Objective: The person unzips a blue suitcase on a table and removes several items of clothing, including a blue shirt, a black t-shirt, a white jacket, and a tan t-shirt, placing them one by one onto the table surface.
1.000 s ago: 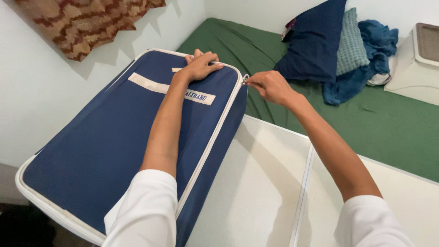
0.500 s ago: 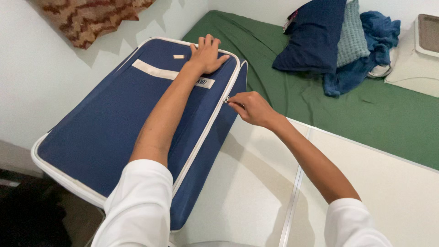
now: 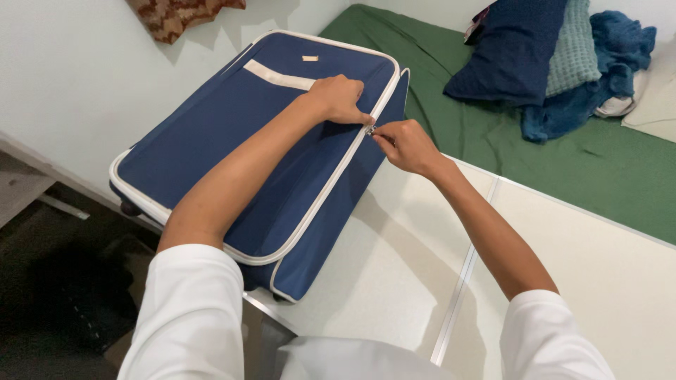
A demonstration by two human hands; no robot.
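So there's a navy blue suitcase (image 3: 232, 155) with white piping lying flat, partly on a white desk (image 3: 394, 274) and hanging off its left edge toward the wall. The right hand (image 3: 407, 144) is pinching the little metal zipper pull (image 3: 369, 130) on the suitcase's right edge, fingers closed tight on it. The left hand (image 3: 339, 98) is curled into a loose fist, pressing down on the lid just beside the zipper, basically touching the right one. Behind the desk there's a bed with a green sheet (image 3: 563, 162), with a dark blue pillow (image 3: 514, 53), a teal knit cushion (image 3: 574, 46) and a crumpled blue cloth (image 3: 598, 77) piled together.
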